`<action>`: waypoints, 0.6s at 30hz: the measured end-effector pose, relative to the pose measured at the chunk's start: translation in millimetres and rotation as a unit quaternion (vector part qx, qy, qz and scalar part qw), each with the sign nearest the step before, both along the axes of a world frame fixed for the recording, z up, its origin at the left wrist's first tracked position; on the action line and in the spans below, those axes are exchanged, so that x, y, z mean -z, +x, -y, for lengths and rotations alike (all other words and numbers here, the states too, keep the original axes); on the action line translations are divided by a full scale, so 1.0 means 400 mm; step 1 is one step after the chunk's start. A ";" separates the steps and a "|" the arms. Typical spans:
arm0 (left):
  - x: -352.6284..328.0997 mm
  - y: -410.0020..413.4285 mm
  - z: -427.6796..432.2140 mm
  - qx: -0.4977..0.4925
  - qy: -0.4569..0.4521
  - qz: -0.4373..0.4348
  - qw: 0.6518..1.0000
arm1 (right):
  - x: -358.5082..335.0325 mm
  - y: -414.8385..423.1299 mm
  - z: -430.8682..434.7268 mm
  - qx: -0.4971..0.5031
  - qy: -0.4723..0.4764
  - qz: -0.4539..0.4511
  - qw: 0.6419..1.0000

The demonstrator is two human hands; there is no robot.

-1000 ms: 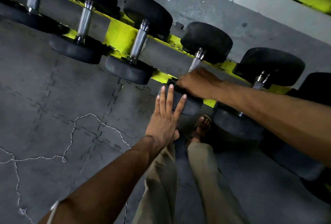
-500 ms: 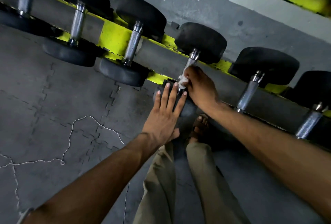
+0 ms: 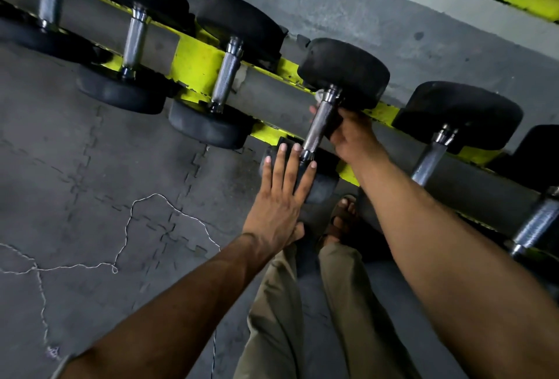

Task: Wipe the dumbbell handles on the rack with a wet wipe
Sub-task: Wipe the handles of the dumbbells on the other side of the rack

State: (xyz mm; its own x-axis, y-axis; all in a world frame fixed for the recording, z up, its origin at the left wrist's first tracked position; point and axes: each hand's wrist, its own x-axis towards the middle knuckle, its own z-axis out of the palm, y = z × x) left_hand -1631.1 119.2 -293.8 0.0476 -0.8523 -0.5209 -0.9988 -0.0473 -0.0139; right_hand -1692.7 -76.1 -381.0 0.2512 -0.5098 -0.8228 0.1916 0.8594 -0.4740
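Where the knurled chrome handle (image 3: 321, 123) of one dumbbell spans the rails of the yellow rack (image 3: 196, 59), a person's right hand (image 3: 352, 136) curls round it from beneath. One fingertip pokes out on the far side. A white scrap of wet wipe (image 3: 318, 96) shows at the handle's upper end, by the far head; how much of the wipe lies under the fingers cannot be seen.

The left hand (image 3: 279, 197) lies flat, fingers straight, pressing on the dumbbell's near rubber head (image 3: 320, 186) and holding nothing. Other dumbbells sit on either side (image 3: 225, 76) (image 3: 429, 160), and a sandalled foot (image 3: 340, 218) stands below on the grey mat floor (image 3: 90, 166), where a loose string (image 3: 130, 224) trails.

To do this pass well, the wipe probably needs to wrap the whole bar, then twist and travel from collar to collar. Firm pressure would help, since knurling tends to trap grime. The flat palm should stop the weight rolling.
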 end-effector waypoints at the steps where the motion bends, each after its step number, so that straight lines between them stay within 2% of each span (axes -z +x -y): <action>1: 0.002 0.002 -0.001 0.001 -0.002 0.001 1.000 | 0.001 0.008 0.014 -0.008 0.030 0.040 0.999; 3: 0.006 0.006 0.000 0.001 -0.006 0.000 1.000 | -0.003 0.017 0.031 0.002 0.073 0.090 0.993; 6: 0.006 -0.001 0.000 -0.002 -0.007 -0.006 1.000 | -0.006 0.023 0.022 0.050 0.102 0.091 0.989; 10: 0.003 0.000 0.001 0.003 -0.008 0.007 1.000 | -0.018 0.019 -0.036 0.082 0.022 -0.036 0.996; 12: 0.007 0.004 -0.001 0.004 -0.017 0.005 1.000 | -0.019 0.010 -0.055 0.075 -0.084 -0.118 0.987; 13: 0.009 0.005 -0.002 0.003 -0.021 0.002 1.000 | -0.019 0.003 -0.062 0.052 -0.158 -0.169 0.971; 14: 0.010 0.006 -0.002 0.003 -0.025 -0.001 1.000 | -0.019 -0.005 -0.068 0.011 -0.242 -0.236 0.941; 16: 0.011 0.008 -0.006 0.002 -0.026 0.000 1.000 | -0.025 -0.016 -0.087 -0.095 -0.399 -0.343 0.845; 18: 0.008 0.009 -0.004 0.007 -0.021 0.003 1.000 | -0.033 -0.027 -0.096 -0.194 -0.500 -0.392 0.748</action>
